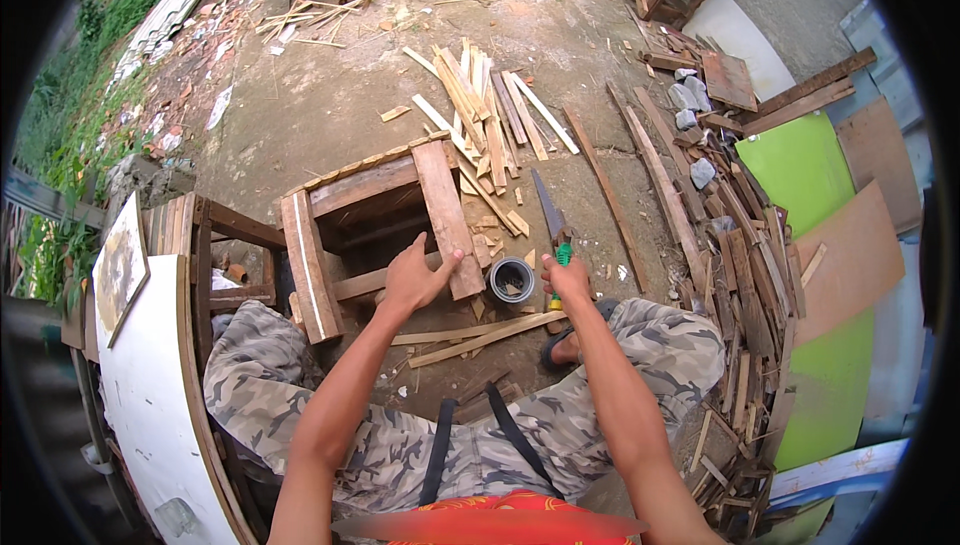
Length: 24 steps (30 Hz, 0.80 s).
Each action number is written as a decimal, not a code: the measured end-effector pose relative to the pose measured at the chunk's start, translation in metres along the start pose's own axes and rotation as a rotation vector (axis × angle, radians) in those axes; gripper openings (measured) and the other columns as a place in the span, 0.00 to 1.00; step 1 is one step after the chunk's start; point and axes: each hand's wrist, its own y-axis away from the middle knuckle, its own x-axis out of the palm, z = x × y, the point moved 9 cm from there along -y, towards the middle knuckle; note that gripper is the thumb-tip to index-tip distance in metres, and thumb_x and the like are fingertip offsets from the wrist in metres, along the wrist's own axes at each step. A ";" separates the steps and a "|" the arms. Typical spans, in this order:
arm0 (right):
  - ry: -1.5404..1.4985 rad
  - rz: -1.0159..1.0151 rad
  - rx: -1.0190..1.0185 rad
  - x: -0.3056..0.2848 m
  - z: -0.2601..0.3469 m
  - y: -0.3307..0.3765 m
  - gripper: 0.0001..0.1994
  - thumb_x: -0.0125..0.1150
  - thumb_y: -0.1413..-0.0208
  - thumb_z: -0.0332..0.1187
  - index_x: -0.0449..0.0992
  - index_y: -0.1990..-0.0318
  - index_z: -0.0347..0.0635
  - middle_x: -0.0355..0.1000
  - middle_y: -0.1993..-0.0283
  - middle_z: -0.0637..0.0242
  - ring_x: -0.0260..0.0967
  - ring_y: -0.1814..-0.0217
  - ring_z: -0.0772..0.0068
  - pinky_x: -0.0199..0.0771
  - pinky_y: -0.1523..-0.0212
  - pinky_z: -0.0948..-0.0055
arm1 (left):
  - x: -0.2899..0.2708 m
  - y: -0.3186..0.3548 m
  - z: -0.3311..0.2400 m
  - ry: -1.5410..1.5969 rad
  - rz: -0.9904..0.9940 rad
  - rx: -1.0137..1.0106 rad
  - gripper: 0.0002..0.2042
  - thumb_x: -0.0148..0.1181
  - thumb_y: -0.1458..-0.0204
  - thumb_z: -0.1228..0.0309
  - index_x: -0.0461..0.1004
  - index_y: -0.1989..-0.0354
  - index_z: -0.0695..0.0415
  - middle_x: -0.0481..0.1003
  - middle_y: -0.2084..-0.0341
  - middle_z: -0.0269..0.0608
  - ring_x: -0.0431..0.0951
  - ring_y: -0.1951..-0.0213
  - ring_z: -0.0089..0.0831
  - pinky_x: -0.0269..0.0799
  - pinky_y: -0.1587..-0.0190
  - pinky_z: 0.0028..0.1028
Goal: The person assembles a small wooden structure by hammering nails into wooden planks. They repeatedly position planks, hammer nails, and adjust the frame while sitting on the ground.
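A rough wooden box frame [438, 195] stands in front of me, its dark opening facing up toward me. My left hand [415, 277] is at this opening with fingers spread; its thumb reaches the edge of the right-hand board, and it holds nothing I can see. My right hand [568, 280] is closed around the green and yellow handle of a handsaw [548, 205], whose grey blade points away from me. Between my hands sits a round grey can [512, 279] with small dark pieces inside, too small to tell.
Wood strips [470, 105] lie heaped beyond the box, and more strips [485, 340] lie by my feet. Stacked scrap wood [745, 285] lines the right side, beside green panels [800, 170]. A white board [145, 395] and a wooden frame [240, 220] stand at left.
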 end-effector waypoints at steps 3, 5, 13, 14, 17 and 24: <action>0.494 -0.085 0.047 -0.017 -0.031 -0.013 0.25 0.67 0.46 0.47 0.79 0.54 0.30 0.79 0.58 0.40 0.80 0.55 0.46 0.79 0.57 0.54 | 0.037 0.002 -0.002 0.323 0.223 -0.082 0.46 0.44 0.42 0.33 0.71 0.43 0.74 0.77 0.53 0.70 0.76 0.44 0.56 0.67 0.39 0.42; 0.698 0.009 0.042 -0.023 -0.055 -0.019 0.25 0.66 0.48 0.46 0.80 0.50 0.32 0.76 0.48 0.38 0.75 0.44 0.42 0.75 0.45 0.53 | 0.058 0.013 0.003 0.515 0.331 -0.196 0.45 0.44 0.42 0.32 0.75 0.52 0.74 0.78 0.61 0.64 0.80 0.56 0.49 0.72 0.50 0.39; 1.238 0.337 0.107 -0.020 -0.138 -0.005 0.19 0.64 0.48 0.39 0.82 0.49 0.43 0.77 0.44 0.55 0.75 0.41 0.53 0.77 0.44 0.57 | 0.076 0.035 0.015 0.706 0.505 -0.383 0.44 0.39 0.40 0.31 0.78 0.62 0.71 0.76 0.75 0.46 0.76 0.77 0.33 0.75 0.67 0.32; 1.380 0.431 0.044 -0.013 -0.143 -0.001 0.18 0.63 0.47 0.38 0.82 0.49 0.45 0.78 0.44 0.56 0.76 0.41 0.54 0.77 0.45 0.58 | 0.074 0.035 0.016 0.678 0.507 -0.374 0.44 0.39 0.40 0.31 0.78 0.62 0.71 0.77 0.75 0.46 0.76 0.77 0.33 0.76 0.67 0.33; 1.539 0.579 -0.097 0.015 -0.157 0.009 0.15 0.59 0.43 0.37 0.83 0.50 0.50 0.79 0.45 0.61 0.78 0.43 0.59 0.79 0.47 0.60 | 0.073 0.034 0.019 0.694 0.473 -0.333 0.46 0.35 0.40 0.30 0.76 0.59 0.72 0.77 0.74 0.46 0.78 0.74 0.34 0.77 0.63 0.33; 1.641 0.661 -0.438 0.106 -0.202 0.026 0.15 0.50 0.36 0.38 0.84 0.51 0.53 0.81 0.49 0.67 0.80 0.47 0.64 0.80 0.53 0.63 | 0.125 0.069 0.102 0.994 0.260 -0.601 0.38 0.38 0.37 0.34 0.76 0.65 0.64 0.77 0.77 0.40 0.79 0.75 0.31 0.77 0.67 0.28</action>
